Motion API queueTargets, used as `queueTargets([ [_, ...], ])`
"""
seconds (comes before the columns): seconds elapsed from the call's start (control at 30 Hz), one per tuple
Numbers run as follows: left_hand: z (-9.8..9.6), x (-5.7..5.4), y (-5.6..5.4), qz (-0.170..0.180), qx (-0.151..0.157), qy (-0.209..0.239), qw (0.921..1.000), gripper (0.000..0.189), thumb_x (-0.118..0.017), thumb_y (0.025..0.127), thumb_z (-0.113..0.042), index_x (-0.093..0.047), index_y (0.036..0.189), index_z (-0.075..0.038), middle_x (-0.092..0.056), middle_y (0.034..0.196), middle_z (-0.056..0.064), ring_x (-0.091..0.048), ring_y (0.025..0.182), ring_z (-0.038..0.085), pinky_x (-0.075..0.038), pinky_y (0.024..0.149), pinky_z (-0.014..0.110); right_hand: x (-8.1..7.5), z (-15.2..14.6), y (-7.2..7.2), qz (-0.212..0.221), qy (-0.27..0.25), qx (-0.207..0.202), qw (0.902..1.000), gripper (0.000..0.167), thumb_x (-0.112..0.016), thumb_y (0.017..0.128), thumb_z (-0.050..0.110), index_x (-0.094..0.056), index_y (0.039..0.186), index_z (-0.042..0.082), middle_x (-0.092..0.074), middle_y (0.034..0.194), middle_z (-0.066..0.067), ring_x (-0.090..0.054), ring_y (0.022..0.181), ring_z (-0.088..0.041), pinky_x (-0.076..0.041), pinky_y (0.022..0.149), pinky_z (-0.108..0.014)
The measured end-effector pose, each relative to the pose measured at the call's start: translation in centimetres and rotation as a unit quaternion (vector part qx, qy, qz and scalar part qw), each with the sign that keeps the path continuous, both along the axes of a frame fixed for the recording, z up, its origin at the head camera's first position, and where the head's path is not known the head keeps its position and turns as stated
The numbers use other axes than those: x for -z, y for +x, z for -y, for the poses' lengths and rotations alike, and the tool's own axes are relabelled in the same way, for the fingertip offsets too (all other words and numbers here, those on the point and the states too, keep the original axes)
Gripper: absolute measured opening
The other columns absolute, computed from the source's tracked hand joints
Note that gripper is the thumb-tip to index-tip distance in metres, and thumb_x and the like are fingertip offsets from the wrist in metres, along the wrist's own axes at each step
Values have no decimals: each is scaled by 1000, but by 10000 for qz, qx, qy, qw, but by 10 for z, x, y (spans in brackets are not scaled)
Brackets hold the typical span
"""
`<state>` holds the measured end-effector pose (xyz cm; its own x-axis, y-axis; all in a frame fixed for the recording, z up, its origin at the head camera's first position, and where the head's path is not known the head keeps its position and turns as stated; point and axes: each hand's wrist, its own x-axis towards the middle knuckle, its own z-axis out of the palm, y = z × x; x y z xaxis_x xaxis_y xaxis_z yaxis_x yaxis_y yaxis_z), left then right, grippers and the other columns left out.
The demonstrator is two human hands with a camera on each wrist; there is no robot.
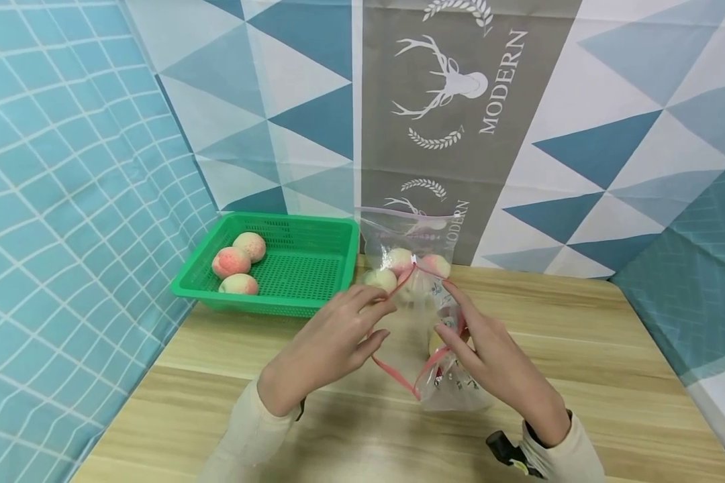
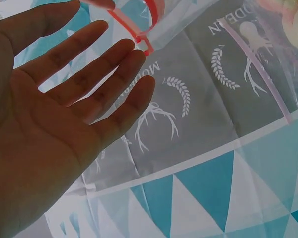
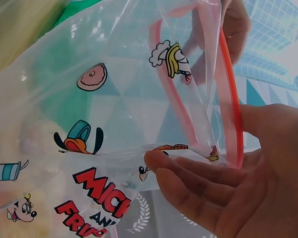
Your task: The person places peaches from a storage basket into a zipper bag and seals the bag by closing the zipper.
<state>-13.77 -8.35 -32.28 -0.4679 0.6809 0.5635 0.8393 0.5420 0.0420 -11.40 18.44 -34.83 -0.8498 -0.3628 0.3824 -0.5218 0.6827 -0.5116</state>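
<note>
A clear printed zip bag (image 1: 453,396) with a red-pink zip rim stands on the table, its mouth spread wide. My left hand (image 1: 338,332) is at the left side of the mouth. In the left wrist view that hand (image 2: 64,109) has long, spread fingers, with tips close to the red rim. At the right side is my right hand (image 1: 501,355), its thumb and forefinger apart at the rim. Seen from the right wrist, the right hand (image 3: 238,183) lays its fingertips against the bag wall (image 3: 119,119). Pale yellow shows blurrily through the plastic.
Behind stands another clear zip bag (image 1: 393,231) with several pink-white peaches (image 1: 399,260). A green basket (image 1: 266,305) at the left holds three peaches (image 1: 231,262). Patterned cloth (image 1: 314,100) hangs behind the wooden table (image 1: 580,355).
</note>
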Motion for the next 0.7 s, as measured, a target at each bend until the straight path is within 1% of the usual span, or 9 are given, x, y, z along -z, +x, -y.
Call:
queueTargets([
  [0.13,5,0,-3,20,-39,83,10000,33,-77,87,-13,-68,119,-8,-64,116,8,-60,106,24,-52,87,37,0,0,-1,185,6,-11,9998,71,-62,100,32,-23,159,26,-52,81,12,-51,63,-1,-46,54,-22],
  [0.27,13,-2,-6,77,-223,97,9997,30,-78,86,-14,-69,115,-9,-65,117,9,-61,107,26,-52,89,39,-1,-1,0,420,-4,-7,9991,75,-63,99,36,-21,159,26,-55,86,11,-57,71,-1,-50,58,-24],
  [0.37,22,-3,-9,108,-448,79,9989,31,-77,87,-14,-68,116,-8,-65,119,11,-60,112,27,-52,93,41,-1,-2,1,575,48,35,9983,85,-68,93,45,-18,160,27,-57,90,12,-60,80,-3,-52,65,-26],
  [0.43,28,-4,-11,135,-575,100,9982,31,-76,88,-15,-68,117,-7,-65,120,12,-59,114,28,-51,95,42,-1,-3,1,671,111,39,9977,96,-72,87,51,-14,160,29,-58,93,12,-61,84,-7,-52,68,-27],
  [0.5,34,-5,-13,196,-669,168,9974,30,-75,89,-15,-68,117,-6,-65,121,13,-59,116,29,-51,97,43,-1,-4,0,767,131,-36,9970,105,-76,81,56,-12,160,30,-60,95,11,-61,89,-11,-52,70,-28],
  [0.57,40,-7,-15,288,-759,237,9964,29,-74,90,-15,-68,117,-6,-64,121,12,-58,117,29,-50,98,43,0,-4,-2,795,156,-140,9966,110,-78,78,56,-10,160,30,-62,96,10,-62,91,-13,-52,71,-27],
  [0.63,45,-8,-16,397,-834,294,9953,29,-73,91,-15,-68,118,-5,-63,123,12,-57,119,29,-50,99,43,1,-3,-3,739,158,-234,9969,107,-79,79,53,-14,160,29,-63,97,9,-63,90,-14,-53,71,-27],
  [0.7,48,-10,-17,482,-919,317,9941,30,-72,92,-16,-67,120,-5,-62,124,12,-56,119,29,-49,99,43,2,-2,-4,579,171,-197,9980,98,-79,81,51,-24,157,25,-63,96,8,-64,89,-14,-53,71,-27],
])
